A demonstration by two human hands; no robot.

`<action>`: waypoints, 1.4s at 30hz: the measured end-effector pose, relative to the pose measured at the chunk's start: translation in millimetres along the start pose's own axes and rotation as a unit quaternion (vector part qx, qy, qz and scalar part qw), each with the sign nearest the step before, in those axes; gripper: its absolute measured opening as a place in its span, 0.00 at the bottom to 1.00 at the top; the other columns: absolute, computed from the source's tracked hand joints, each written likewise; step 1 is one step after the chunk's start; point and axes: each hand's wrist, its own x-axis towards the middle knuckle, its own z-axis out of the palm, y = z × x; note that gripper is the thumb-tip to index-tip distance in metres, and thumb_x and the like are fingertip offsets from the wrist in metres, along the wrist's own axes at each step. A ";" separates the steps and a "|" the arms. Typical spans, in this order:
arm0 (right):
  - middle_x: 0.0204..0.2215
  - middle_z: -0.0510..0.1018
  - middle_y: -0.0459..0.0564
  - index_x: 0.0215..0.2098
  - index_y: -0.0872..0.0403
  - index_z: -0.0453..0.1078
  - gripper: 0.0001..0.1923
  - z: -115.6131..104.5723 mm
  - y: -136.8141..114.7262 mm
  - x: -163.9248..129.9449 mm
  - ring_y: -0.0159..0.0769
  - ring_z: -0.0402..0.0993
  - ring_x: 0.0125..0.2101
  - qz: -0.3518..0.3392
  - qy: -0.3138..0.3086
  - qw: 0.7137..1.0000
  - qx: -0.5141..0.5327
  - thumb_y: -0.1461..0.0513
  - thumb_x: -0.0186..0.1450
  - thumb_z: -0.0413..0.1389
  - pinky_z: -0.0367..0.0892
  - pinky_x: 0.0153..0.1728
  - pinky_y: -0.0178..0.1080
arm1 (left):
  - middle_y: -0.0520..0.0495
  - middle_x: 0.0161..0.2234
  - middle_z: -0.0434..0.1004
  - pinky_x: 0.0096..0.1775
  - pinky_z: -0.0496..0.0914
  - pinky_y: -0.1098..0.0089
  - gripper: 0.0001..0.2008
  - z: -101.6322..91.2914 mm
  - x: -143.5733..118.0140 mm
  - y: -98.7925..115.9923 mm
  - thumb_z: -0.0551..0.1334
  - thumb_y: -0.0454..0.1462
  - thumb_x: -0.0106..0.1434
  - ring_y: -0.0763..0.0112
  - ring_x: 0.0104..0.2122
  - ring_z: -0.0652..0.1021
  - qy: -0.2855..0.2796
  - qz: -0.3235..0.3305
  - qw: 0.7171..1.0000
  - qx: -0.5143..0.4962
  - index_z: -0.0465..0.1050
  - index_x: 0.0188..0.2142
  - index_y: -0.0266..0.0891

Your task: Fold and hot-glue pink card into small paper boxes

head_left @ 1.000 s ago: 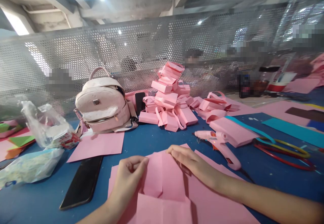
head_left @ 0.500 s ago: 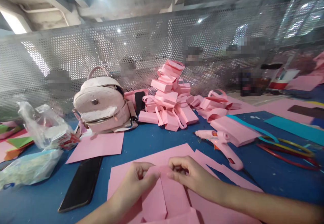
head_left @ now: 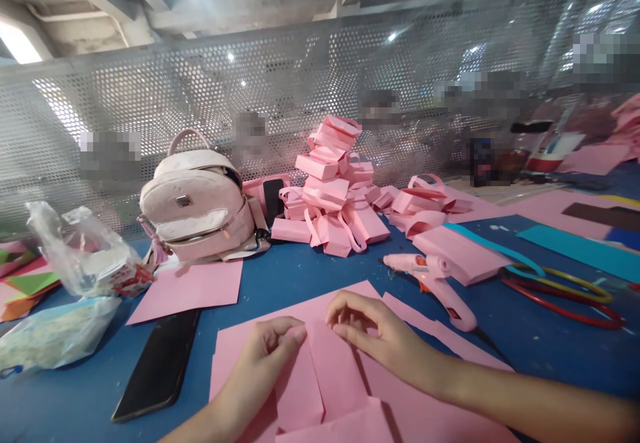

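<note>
Fingers of the left hand [head_left: 267, 357] are pinching the folded pink paper [head_left: 336, 369] left of the glue gun [head_left: 435, 277], those of the right hand [head_left: 375, 328] are curling at its far edge, grip unclear, and any uneven pulling would be risking a skewed crease.

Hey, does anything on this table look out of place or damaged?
Nothing looks clearly damaged. Slightly odd: the black phone has its far end hidden under a pink sheet, easy to overlook, and the glue gun lies loose on its side on the blue table.
</note>
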 end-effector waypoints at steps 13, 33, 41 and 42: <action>0.37 0.74 0.46 0.40 0.52 0.72 0.08 -1.7 2.7 0.0 0.34 0.66 0.34 -0.004 -0.070 0.997 0.014 0.57 0.70 0.55 0.61 0.38 0.38 | 0.61 0.22 0.49 0.25 0.49 0.74 0.32 1.3 -2.9 -10.0 0.60 0.55 0.67 0.74 0.22 0.52 -0.035 -0.004 0.999 0.007 0.67 0.59 0.33; 0.28 0.63 0.44 0.27 0.52 0.61 0.29 -6.7 0.5 -0.7 0.35 0.59 0.29 -0.037 -0.054 0.997 0.044 0.41 0.74 0.39 0.60 0.36 0.39 | 0.60 0.21 0.50 0.24 0.47 0.74 0.28 -2.9 -0.8 -13.3 0.60 0.55 0.67 0.75 0.22 0.52 0.009 -0.003 0.999 -0.033 0.71 0.56 0.39; 0.34 0.65 0.45 0.36 0.51 0.63 0.20 -6.9 5.1 -1.3 0.35 0.62 0.34 -0.033 -0.045 0.997 0.061 0.44 0.70 0.52 0.61 0.37 0.38 | 0.57 0.22 0.61 0.26 0.58 0.75 0.32 -1.8 -2.2 -11.0 0.64 0.59 0.62 0.74 0.22 0.64 0.030 -0.043 0.994 -0.092 0.71 0.55 0.39; 0.35 0.66 0.44 0.38 0.50 0.64 0.19 -6.9 5.7 -0.9 0.35 0.62 0.34 -0.035 -0.064 0.995 0.061 0.44 0.68 0.56 0.61 0.37 0.37 | 0.57 0.22 0.63 0.26 0.59 0.75 0.31 -1.4 -2.3 -11.0 0.64 0.58 0.63 0.74 0.22 0.65 0.018 -0.042 0.994 -0.103 0.71 0.55 0.39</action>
